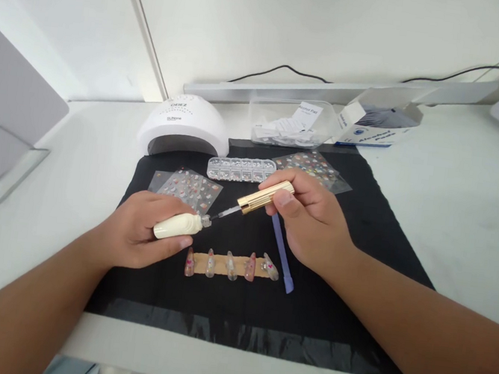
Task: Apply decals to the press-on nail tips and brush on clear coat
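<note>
My left hand (144, 229) is closed round a cream nail polish bottle (177, 225), tilted with its neck to the right. In my right hand (307, 215) is the gold ribbed brush cap (265, 197), gripped between thumb and fingers. Its brush tip is at the mouth of the bottle; whether it touches the rim I cannot tell. Below both hands, several decorated false nails (231, 265) stand in a row on a tan strip (242, 266). A purple stick tool (283, 255) lies beside them, partly under my right hand.
A white nail lamp (186, 121) stands at the back left. Behind my hands are a clear rhinestone case (241, 169), sticker sheets (190, 189), a plastic tub (291, 125) of packets and an alcohol pad box (377, 127). A black mat (235, 306) covers the white table.
</note>
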### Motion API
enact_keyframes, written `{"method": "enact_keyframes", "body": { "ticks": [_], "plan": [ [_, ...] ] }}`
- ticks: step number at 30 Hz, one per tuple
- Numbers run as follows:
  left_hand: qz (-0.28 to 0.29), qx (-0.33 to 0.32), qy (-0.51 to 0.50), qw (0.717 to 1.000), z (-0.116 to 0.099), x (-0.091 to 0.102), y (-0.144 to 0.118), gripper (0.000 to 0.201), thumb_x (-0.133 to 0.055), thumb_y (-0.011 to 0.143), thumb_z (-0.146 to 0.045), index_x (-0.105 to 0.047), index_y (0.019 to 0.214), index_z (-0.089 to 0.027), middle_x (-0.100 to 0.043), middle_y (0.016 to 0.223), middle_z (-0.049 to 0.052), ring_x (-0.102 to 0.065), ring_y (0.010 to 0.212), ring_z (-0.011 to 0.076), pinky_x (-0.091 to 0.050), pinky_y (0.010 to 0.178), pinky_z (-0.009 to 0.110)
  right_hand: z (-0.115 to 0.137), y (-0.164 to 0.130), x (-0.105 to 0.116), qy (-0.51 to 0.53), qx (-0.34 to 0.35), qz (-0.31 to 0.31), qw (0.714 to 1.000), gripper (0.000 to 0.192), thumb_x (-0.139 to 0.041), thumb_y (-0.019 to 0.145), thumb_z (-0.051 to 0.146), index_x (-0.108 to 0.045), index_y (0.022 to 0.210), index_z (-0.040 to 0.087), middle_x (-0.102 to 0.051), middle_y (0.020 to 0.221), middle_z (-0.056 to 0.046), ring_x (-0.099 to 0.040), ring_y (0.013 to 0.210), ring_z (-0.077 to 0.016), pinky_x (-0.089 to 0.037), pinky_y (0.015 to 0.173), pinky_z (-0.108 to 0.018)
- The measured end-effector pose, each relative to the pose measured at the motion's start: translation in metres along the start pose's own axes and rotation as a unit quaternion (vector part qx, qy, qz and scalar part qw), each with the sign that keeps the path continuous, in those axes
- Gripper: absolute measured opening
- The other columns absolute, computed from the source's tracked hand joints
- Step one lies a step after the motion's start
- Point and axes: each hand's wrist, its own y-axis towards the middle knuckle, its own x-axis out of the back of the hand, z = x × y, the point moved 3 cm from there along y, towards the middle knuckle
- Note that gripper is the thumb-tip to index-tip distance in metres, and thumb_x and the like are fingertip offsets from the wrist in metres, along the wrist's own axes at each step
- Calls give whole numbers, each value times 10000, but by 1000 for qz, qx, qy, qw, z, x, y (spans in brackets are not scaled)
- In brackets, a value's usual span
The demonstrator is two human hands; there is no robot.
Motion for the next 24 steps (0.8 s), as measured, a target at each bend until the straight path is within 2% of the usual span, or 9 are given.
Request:
{"method": "enact_keyframes", "body": {
  "ticks": [4, 10, 15, 18, 24],
  "plan": [
    [-3, -6, -7, 1000, 0, 0, 1, 86, -579, 954, -257, -606, 968, -176, -696, 732, 9, -644, 596, 132, -463, 551, 219, 6, -2, -2, -48, 34, 13, 998, 375, -582, 942, 579, -650, 880, 216, -539, 672, 26, -481, 594, -126, -373, 570, -284],
    [4, -2, -20, 1000, -1, -2, 2, 87, -589, 954, -249, -618, 973, -170, -690, 740, -2, -624, 601, 110, -457, 568, 198, 13, -5, -8, -129, 106, 83, 982, 142, -628, 954, 324, -688, 945, 195, -632, 789, -3, -556, 678, -135, -426, 646, -295],
    [10, -6, -27, 1000, -3, -4, 3, 78, -590, 953, -238, -623, 968, -169, -672, 728, -15, -600, 584, 99, -434, 556, 196, 19, -3, -12, -169, 171, 127, 962, 113, -684, 926, 311, -700, 932, 199, -689, 780, -12, -584, 743, -156, -462, 710, -307],
    [14, -4, -30, 999, -3, -5, 3, 70, -594, 951, -235, -622, 974, -175, -671, 733, -17, -603, 587, 98, -439, 562, 194, 20, -2, -12, -168, 153, 120, 966, 96, -693, 913, 286, -711, 920, 193, -682, 772, -10, -582, 736, -151, -455, 701, -302],
    [13, 3, -7, 1000, -3, -3, 1, 78, -583, 954, -235, -611, 1013, -193, -711, 760, 0, -656, 618, 128, -468, 574, 215, 15, -3, -4, -100, 43, 64, 992, 136, -656, 902, 315, -716, 877, 195, -632, 764, -3, -542, 661, -138, -410, 638, -307]
  ]
}}
